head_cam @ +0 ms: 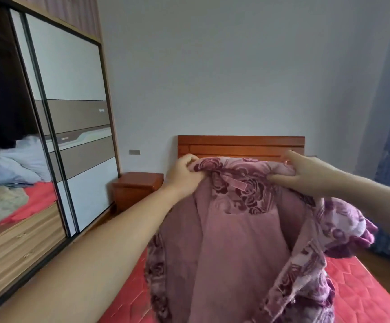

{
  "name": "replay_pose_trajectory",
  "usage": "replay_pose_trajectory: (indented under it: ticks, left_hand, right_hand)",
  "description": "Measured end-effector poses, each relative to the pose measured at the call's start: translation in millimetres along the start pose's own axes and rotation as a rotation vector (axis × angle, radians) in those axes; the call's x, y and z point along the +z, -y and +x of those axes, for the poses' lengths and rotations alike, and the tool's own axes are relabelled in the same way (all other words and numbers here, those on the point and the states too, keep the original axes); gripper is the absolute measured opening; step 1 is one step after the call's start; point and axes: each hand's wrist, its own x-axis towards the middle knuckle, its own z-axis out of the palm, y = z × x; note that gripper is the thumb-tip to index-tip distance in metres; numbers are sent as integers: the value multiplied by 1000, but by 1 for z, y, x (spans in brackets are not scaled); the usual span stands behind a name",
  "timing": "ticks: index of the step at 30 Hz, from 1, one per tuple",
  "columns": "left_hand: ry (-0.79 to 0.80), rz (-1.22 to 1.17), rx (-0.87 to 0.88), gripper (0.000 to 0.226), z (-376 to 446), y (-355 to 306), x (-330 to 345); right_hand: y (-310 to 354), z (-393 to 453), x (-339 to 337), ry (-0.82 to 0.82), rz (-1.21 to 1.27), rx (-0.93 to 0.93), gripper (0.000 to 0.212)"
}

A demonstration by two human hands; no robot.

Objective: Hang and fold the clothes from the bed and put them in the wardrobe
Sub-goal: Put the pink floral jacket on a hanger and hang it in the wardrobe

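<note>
Dark inside, the open wardrobe [5, 94] stands at far left. The left hand [184, 173] and right hand [299, 170] each pinch a shoulder of the purple jacket [236, 241], which hangs lengthwise above the red bed [364, 287], probably with its lining facing the person.

Soft even daylight, slightly dim, wide-angle bending at the edges, overall soft focus, wardrobe [68, 117] panels faintly reflective
</note>
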Motion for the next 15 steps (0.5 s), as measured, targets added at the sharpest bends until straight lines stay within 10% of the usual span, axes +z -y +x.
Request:
replay_pose_trajectory:
  ticks: [7, 15]
  left_hand:
    - [-121, 335, 203, 15, 7, -76, -6]
    - [-78, 742, 194, 21, -35, -76, -81]
  right_hand:
    - [4, -28, 62, -129, -23, -32, 81]
    - [46, -22, 130, -103, 247, -65, 21]
